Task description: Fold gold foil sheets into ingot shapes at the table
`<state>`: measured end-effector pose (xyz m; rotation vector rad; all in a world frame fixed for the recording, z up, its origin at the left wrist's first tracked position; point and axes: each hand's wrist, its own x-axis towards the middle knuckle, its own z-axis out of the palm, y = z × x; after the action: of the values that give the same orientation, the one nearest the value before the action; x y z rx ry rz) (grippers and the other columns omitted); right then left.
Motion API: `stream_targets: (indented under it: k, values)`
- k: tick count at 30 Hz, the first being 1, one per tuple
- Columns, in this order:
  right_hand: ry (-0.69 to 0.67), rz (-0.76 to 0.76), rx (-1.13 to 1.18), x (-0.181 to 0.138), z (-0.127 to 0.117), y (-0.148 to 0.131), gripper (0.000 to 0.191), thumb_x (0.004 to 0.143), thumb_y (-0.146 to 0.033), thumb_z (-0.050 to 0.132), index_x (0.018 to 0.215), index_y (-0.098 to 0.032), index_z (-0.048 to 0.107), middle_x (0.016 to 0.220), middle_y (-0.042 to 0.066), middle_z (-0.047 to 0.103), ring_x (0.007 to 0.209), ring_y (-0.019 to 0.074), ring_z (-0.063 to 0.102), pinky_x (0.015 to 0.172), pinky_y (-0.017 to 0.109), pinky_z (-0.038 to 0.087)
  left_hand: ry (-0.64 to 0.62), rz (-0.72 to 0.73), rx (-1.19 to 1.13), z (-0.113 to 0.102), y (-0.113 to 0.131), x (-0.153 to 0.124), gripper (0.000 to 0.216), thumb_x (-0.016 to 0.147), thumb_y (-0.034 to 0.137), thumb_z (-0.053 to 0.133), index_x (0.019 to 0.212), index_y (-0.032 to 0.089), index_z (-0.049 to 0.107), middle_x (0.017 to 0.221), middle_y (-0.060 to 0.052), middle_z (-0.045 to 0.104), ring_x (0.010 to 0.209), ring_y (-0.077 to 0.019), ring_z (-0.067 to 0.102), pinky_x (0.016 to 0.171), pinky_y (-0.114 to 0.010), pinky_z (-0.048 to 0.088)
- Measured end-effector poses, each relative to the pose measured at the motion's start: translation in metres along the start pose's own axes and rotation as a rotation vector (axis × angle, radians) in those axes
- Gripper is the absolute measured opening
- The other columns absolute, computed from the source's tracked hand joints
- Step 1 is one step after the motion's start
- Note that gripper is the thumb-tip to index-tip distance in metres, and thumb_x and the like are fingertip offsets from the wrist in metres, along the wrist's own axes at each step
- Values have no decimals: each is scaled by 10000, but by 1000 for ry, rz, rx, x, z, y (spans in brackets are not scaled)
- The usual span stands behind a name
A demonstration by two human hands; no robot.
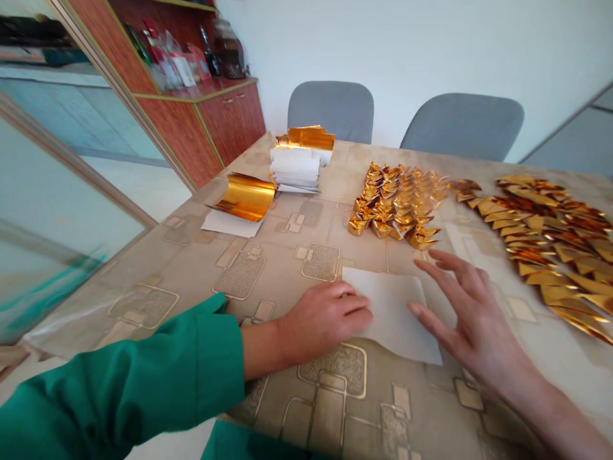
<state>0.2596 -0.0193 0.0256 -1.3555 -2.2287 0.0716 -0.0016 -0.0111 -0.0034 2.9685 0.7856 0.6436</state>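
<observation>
A sheet of paper [395,306], white side up, lies on the patterned tablecloth [272,262] in front of me. My left hand [325,319] is closed at its left edge, fingers curled and pressed together on the paper. Over the right edge hovers my right hand [467,306], open, with thumb and fingers apart and nothing between them. Beyond the sheet stand rows of folded gold foil paper ingots [395,198]. To the right spreads a large group of flatter folded gold foil pieces [550,236].
At the back left are a stack of white-backed sheets [294,169] and gold foil sheets [313,137]. A curled gold sheet [246,195] lies nearer, over a white one. Two grey chairs [330,108] stand behind the table. A wooden cabinet [230,121] is at the left.
</observation>
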Motion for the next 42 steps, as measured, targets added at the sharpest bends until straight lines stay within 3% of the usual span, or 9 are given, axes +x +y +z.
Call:
stream_targets:
  k: [4, 10, 15, 19, 24, 28, 33, 37, 42]
  values:
    - [-331, -238, 190, -2, -2, -14, 653, 795, -403, 727, 1394, -277, 499, 1309, 126, 602, 1148, 310, 597, 925, 468, 536, 12, -54, -49, -3, 0, -1, 193, 972, 200, 492, 1037, 164, 670, 983, -84, 728, 943, -188, 633, 812, -308, 524]
    - [-422, -160, 309, -4, -2, -4, 238, 878, -203, 613, 1107, -250, 658, 1181, 93, 664, 1080, 241, 626, 896, 402, 560, 29, -112, -70, -10, 1, -1, 196, 969, 212, 489, 913, 170, 672, 767, -32, 696, 754, -169, 636, 683, -280, 504]
    - [-527, -119, 419, -2, -14, 4, 193, 948, -264, 555, 1060, -279, 710, 1187, 61, 674, 1083, 215, 638, 903, 358, 553, 78, -179, -95, -15, 6, -4, 191, 970, 235, 493, 902, 184, 664, 698, -8, 679, 643, -147, 630, 592, -247, 475]
    - [-499, 7, 484, 0, -11, 8, 250, 987, -323, 486, 976, -256, 726, 1036, 71, 710, 961, 217, 658, 809, 349, 544, 104, -275, -143, -12, 4, -7, 148, 972, 263, 504, 958, 192, 633, 775, -4, 717, 664, -130, 666, 608, -225, 506]
    - [-346, 177, 394, 2, 4, 9, 248, 944, -371, 559, 794, -209, 671, 757, 50, 668, 684, 175, 596, 605, 299, 457, 162, -338, -221, -6, -3, -5, 203, 958, 214, 509, 1152, 202, 567, 1087, -60, 735, 890, -158, 717, 787, -277, 577]
    - [-268, 215, 293, 2, 13, 6, 186, 911, -316, 602, 769, -203, 644, 742, 37, 647, 680, 167, 579, 616, 289, 423, 152, -353, -245, -5, -8, -3, 261, 940, 196, 532, 1201, 203, 536, 1225, -84, 690, 1008, -178, 698, 874, -310, 573]
    - [-251, 203, 216, 4, 17, 3, 133, 902, -246, 624, 777, -204, 638, 758, 29, 643, 708, 167, 570, 644, 287, 406, 132, -197, -34, -7, -5, -1, 309, 938, 175, 539, 1247, 149, 545, 1397, -141, 572, 1191, -248, 599, 1005, -416, 490]
    - [-269, 197, 153, 6, 18, 3, 142, 930, -268, 599, 813, -199, 643, 773, 38, 640, 725, 175, 574, 660, 291, 414, -18, 17, -13, -4, 6, 0, 427, 975, 290, 500, 1363, 113, 485, 1471, -132, 505, 1370, -281, 440, 1144, -495, 324]
    - [-272, 189, 62, 7, 18, 0, 151, 943, -285, 578, 843, -192, 641, 804, 59, 646, 759, 192, 583, 694, 303, 427, -161, 6, -85, 3, 12, -3, 644, 944, 494, 512, 1435, 89, 409, 1521, -159, 431, 1428, -289, 363, 1174, -474, 260]
